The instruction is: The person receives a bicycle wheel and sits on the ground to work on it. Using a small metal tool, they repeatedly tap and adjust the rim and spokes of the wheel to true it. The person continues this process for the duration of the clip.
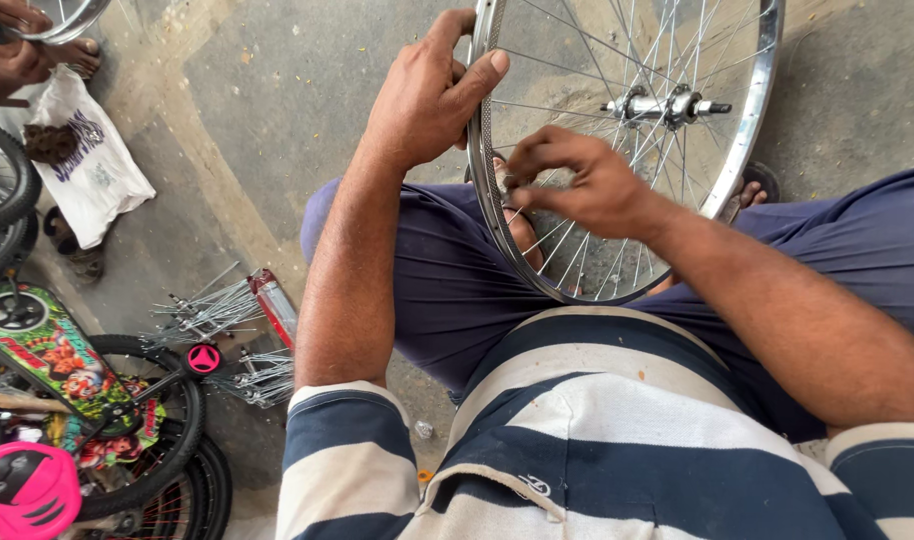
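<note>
My left hand clamps the shiny steel rim of one spoked bicycle wheel propped on my lap, while my right hand pinches a thin spoke near the rim's inner edge. On the concrete floor lie two bundles of loose spokes, a red-ended flat box and a white printed bag.
</note>
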